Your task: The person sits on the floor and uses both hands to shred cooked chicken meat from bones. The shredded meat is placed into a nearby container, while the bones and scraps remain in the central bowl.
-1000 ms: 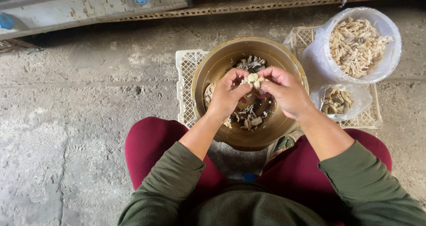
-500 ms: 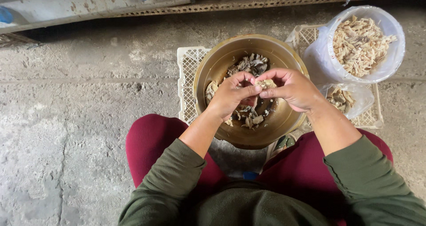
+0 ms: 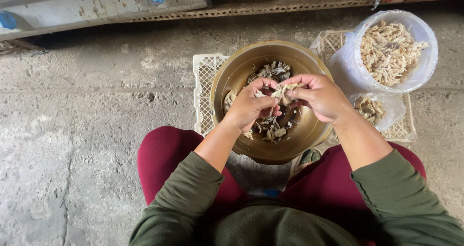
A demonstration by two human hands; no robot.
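Over a brass bowl [image 3: 237, 77], two hands pinch one pale shred [image 3: 285, 91].
Left hand [image 3: 249, 108] and right hand [image 3: 321, 97] both grip it; its length runs crosswise between their fingertips.

Both forearms are reaching forward from green sleeves, wrists bending inward. The left hand [image 3: 251, 108] and right hand [image 3: 321, 97] are meeting fingertip to fingertip, each grip pinching closed, knuckles facing up.

Olive-green long sleeves pushed up the forearms, and dark red trousers.
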